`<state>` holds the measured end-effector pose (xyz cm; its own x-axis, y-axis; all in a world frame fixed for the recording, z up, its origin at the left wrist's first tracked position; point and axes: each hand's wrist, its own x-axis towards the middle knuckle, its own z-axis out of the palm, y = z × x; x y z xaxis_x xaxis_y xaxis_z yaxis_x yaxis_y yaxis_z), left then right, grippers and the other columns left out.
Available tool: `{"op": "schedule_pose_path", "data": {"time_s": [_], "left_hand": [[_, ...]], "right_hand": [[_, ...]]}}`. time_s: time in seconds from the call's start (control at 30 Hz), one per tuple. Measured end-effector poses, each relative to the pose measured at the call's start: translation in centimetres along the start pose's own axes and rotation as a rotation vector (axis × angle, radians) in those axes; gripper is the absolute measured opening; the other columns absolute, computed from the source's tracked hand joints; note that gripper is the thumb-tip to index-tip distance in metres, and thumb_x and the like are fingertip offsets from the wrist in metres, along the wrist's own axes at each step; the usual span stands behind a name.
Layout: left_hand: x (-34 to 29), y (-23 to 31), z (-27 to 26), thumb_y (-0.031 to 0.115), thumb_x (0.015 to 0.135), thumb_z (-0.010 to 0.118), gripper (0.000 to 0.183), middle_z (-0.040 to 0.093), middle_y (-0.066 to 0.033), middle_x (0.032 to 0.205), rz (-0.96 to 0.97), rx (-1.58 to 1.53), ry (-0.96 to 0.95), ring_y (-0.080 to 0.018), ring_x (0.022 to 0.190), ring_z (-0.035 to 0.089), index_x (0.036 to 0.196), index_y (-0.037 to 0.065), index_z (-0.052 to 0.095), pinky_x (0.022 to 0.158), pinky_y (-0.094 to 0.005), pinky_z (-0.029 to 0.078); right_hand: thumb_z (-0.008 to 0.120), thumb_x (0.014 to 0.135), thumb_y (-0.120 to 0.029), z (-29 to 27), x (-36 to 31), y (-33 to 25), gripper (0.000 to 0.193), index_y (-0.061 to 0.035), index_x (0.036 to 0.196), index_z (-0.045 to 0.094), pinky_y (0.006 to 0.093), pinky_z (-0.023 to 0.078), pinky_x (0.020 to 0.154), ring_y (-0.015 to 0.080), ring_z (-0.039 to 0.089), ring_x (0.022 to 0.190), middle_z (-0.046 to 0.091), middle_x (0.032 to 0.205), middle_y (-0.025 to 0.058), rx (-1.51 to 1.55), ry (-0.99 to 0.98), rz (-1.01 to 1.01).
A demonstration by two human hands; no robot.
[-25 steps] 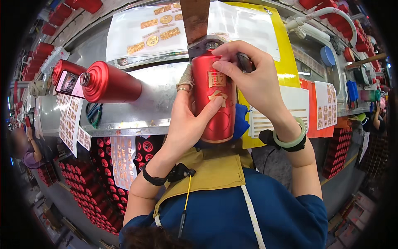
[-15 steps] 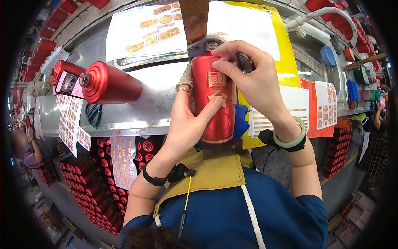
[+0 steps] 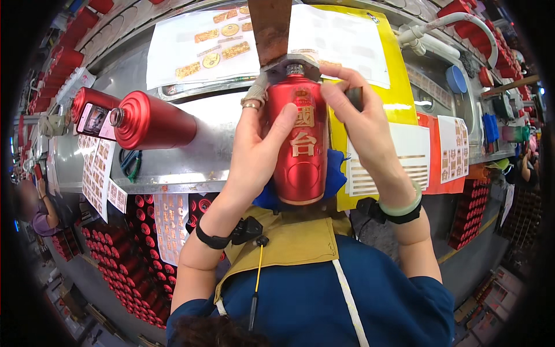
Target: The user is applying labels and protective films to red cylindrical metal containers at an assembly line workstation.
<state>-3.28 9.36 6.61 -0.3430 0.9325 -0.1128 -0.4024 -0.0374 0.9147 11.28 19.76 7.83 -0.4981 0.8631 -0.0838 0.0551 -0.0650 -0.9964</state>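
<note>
A glossy red bottle (image 3: 299, 176) with gold characters down its front lies in front of me, its neck pointing away under a metal bracket (image 3: 293, 60). My left hand (image 3: 257, 130) wraps round its left side, thumb pressed on the front and a wrapped finger farther up. Beside the bottle's right shoulder is my right hand (image 3: 359, 110), its thumb and forefinger close to the shoulder. Curled in that hand is a small dark tool (image 3: 354, 98), partly hidden, its kind unclear. Below the bottle shows a blue cloth (image 3: 336, 172).
To the left, another red bottle (image 3: 156, 121) lies beside a phone (image 3: 96, 120), with scissors (image 3: 130, 162) nearby. Gold sticker sheets (image 3: 202, 49) lie behind, and a yellow sheet (image 3: 399, 95) is to the right. Red bottles (image 3: 127, 272) stand stacked below the table.
The bottle has shifted slightly nearer and turned, so its gold characters face me more squarely. My right hand has drawn back from the front toward the right shoulder. The left thumb has moved up.
</note>
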Motion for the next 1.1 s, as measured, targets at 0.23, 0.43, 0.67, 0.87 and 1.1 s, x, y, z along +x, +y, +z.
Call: {"op": "schedule_pose_path", "data": {"time_s": [0.23,0.43,0.67,0.87,1.1], "left_hand": [[0.6,-1.0,-0.5,0.016,0.107,0.057,0.062,0.05,-0.0174,0.149,0.015,0.047,-0.004,-0.0203,0.133,0.052,0.159,-0.004,0.029,0.112,-0.0356,0.045],[0.5,-1.1,-0.3,0.017,0.107,0.058,0.063,0.049,-0.018,0.15,0.049,0.101,-0.006,-0.0205,0.134,0.052,0.159,-0.005,0.03,0.112,-0.0349,0.044],[0.6,-1.0,-0.6,0.017,0.107,0.058,0.063,0.05,-0.0179,0.149,0.054,0.08,-0.002,-0.0196,0.133,0.052,0.159,-0.005,0.029,0.112,-0.0346,0.044],[0.6,-0.6,-0.3,0.016,0.107,0.057,0.061,0.051,-0.0173,0.147,0.02,0.028,-0.022,-0.0185,0.13,0.054,0.158,-0.005,0.03,0.109,-0.0341,0.046],[0.5,-0.5,-0.2,0.014,0.1,0.069,0.069,0.057,-0.0167,0.14,0.041,0.118,0.001,-0.0192,0.123,0.06,0.156,-0.005,0.032,0.104,-0.0345,0.051]], "right_hand": [[0.084,0.09,-0.024,0.9,-0.8,1.3,0.053,-0.003,0.132,0.061,0.0182,0.04,0.066,0.0024,0.043,0.076,0.043,0.088,-0.0069,0.151,-0.001,0.141],[0.086,0.087,-0.024,0.9,-0.7,1.7,0.055,-0.002,0.131,0.062,0.0181,0.038,0.065,0.0027,0.041,0.075,0.043,0.087,-0.0075,0.062,0.017,0.096],[0.083,0.091,-0.025,1.0,-0.7,1.0,0.052,-0.0016,0.132,0.061,0.0186,0.039,0.068,0.0024,0.042,0.075,0.042,0.085,-0.0078,0.24,0.01,0.188],[0.081,0.092,-0.021,0.8,-1.2,1.5,0.051,-0.004,0.135,0.06,0.0173,0.038,0.066,0.0013,0.042,0.076,0.043,0.091,-0.0077,0.107,-0.018,0.104],[0.083,0.088,-0.023,0.5,0.6,0.2,0.047,-0.0005,0.125,0.065,0.0196,0.038,0.065,0.0037,0.039,0.073,0.042,0.085,-0.0072,-0.017,-0.026,0.075]]}}
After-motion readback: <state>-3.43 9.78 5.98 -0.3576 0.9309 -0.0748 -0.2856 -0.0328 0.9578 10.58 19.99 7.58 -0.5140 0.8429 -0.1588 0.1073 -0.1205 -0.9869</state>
